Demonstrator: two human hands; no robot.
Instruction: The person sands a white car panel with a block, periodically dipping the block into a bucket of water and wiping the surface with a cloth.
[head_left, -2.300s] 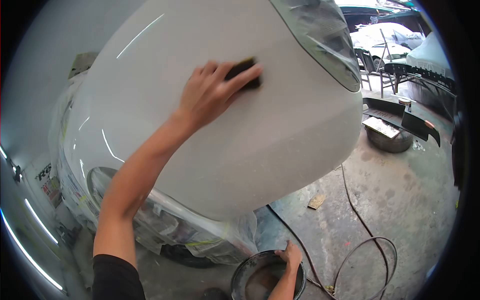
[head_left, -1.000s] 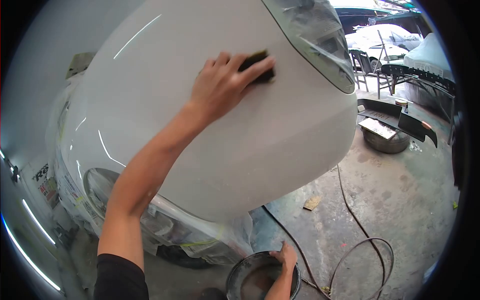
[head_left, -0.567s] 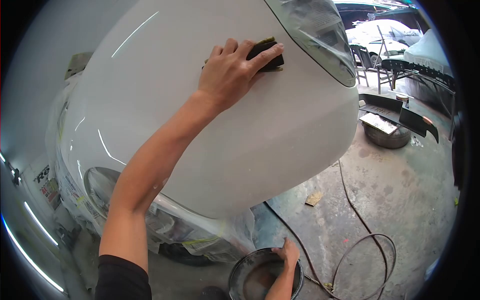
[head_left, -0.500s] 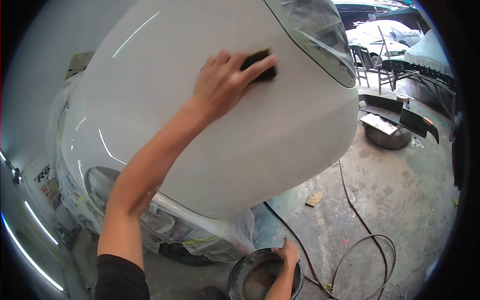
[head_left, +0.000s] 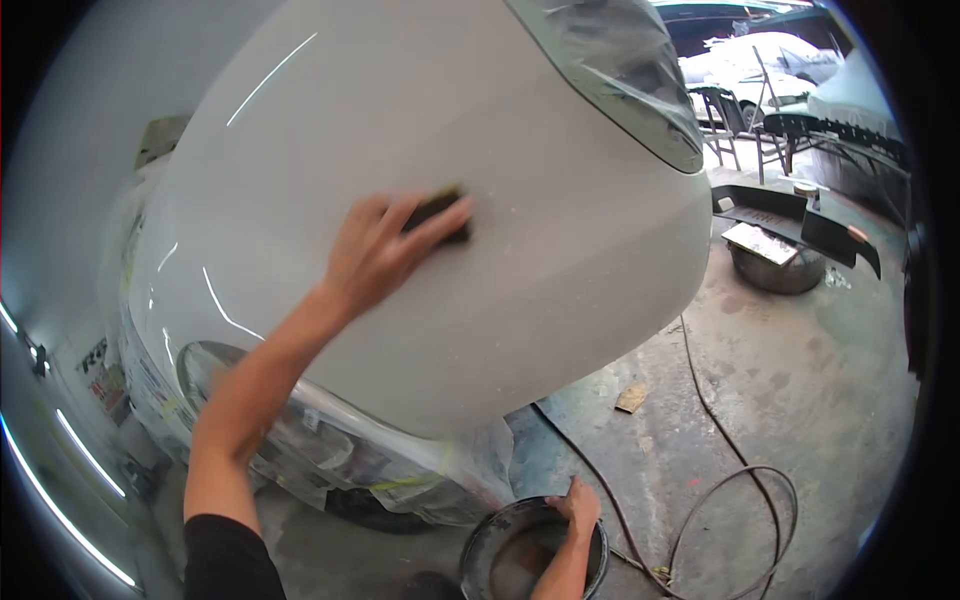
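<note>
Left hand (head_left: 375, 250) and block (head_left: 435, 207) sit farther toward half past seven on the panel (head_left: 560, 260) than half a second ago; blurred fingers and thumb clasp the block against the panel; right hand (head_left: 578, 508) grips the rim of the bucket (head_left: 478, 548), below the block between five and six o'clock; hose (head_left: 702, 398) loops at the bucket's three o'clock.

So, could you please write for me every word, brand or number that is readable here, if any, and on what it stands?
No complete text is readable.
"R": seems to begin the dark lettering at far left; the rest is unclear.
Reddish sign below it: too blurred.
Black curved part at right: faint marks, unreadable.
Masking sheets on the car: any print is too blurred.
</note>
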